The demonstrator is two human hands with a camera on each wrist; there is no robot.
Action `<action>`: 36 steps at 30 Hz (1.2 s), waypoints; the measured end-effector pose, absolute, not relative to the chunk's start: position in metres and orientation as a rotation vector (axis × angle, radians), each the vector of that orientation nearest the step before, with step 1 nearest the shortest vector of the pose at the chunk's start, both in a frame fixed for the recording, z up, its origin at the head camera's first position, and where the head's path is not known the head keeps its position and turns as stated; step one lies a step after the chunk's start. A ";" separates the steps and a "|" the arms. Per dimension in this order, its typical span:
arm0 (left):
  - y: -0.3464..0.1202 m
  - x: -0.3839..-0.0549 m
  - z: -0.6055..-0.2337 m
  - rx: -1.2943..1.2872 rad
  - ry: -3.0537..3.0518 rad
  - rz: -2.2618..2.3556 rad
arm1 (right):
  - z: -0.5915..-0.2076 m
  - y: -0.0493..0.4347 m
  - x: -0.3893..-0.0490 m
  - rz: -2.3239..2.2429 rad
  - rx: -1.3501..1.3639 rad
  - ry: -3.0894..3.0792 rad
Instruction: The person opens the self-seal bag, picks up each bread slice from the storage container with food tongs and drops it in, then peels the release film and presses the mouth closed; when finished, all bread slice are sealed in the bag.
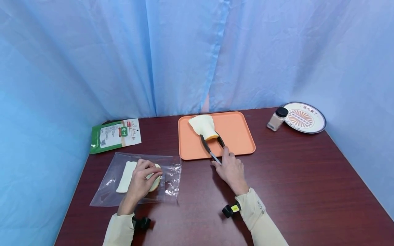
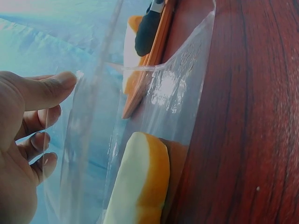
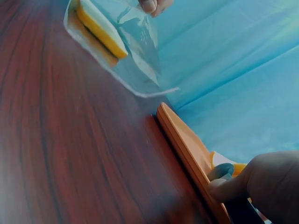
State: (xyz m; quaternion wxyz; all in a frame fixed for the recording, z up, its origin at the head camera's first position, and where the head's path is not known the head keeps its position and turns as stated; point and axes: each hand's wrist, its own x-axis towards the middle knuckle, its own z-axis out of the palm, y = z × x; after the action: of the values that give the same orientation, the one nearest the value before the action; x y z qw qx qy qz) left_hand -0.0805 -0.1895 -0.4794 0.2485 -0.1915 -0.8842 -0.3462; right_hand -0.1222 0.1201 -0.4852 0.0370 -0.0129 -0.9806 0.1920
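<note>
With thumb and fingertips my left hand (image 1: 143, 177) pinches the upper layer of a clear plastic bag (image 1: 106, 191) lying at the left. Inside the bag is a slice of bread (image 2: 133, 182) with an orange-brown crust. That bag's mouth faces right and is lifted partly open in the left wrist view. My right hand (image 1: 231, 171) grips a pair of tongs (image 1: 215, 158) with black tips. The tips sit on either side of the near end of another bread slice (image 1: 203, 124), which is on the orange tray (image 1: 234, 126).
A green and white packet (image 1: 104, 136) lies at the back left. Right of the tray stand a black-lidded jar (image 1: 276, 120) and a patterned plate (image 1: 317, 126). Blue curtains (image 1: 184, 61) border the dark wooden table (image 1: 292, 177) at the back and sides.
</note>
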 end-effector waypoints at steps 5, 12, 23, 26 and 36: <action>-0.190 -0.080 -0.480 -0.522 -2.413 -0.938 | -0.485 0.134 -0.122 0.564 0.043 -2.999; -0.190 -0.080 -0.479 -0.525 -2.409 -0.943 | -0.485 0.154 -0.119 0.490 0.130 -2.980; -0.190 -0.082 -0.481 -0.530 -2.409 -0.949 | -0.479 0.185 -0.113 0.458 0.257 -2.917; -0.191 -0.083 -0.482 -0.541 -2.399 -0.954 | -0.478 0.193 -0.110 0.448 0.289 -2.906; -0.192 -0.085 -0.483 -0.569 -2.371 -0.970 | -0.472 0.210 -0.097 0.392 0.450 -2.837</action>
State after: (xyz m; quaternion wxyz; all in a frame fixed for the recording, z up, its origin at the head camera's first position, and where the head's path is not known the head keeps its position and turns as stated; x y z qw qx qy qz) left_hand -0.0847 -0.1917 -0.4826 0.2559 -0.2096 -0.8734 -0.3574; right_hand -0.0966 0.2096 -0.4718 0.1210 0.1541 -0.9714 0.1343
